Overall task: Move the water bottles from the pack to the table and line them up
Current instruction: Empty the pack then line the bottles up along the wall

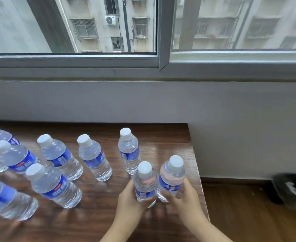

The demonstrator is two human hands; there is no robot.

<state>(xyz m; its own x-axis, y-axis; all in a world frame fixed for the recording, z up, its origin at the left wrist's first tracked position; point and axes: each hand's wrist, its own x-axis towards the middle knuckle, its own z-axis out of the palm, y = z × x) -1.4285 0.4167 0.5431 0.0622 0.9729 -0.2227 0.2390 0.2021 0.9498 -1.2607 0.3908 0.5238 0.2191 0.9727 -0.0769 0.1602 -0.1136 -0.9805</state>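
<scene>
At 5 o'clock on the table (170,137), one bottle (144,184) is gripped by the left hand (128,198) and another bottle (171,177) by the right hand (187,198). Both should be set down upright, level with the row (93,158) at 9 o'clock, clear of the edge.

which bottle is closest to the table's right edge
The bottle gripped by the right hand; all others stand farther left.

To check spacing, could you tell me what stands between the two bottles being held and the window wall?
In the head view, one upright bottle stands behind the left hand's bottle; behind the right hand's bottle is bare table.
</scene>
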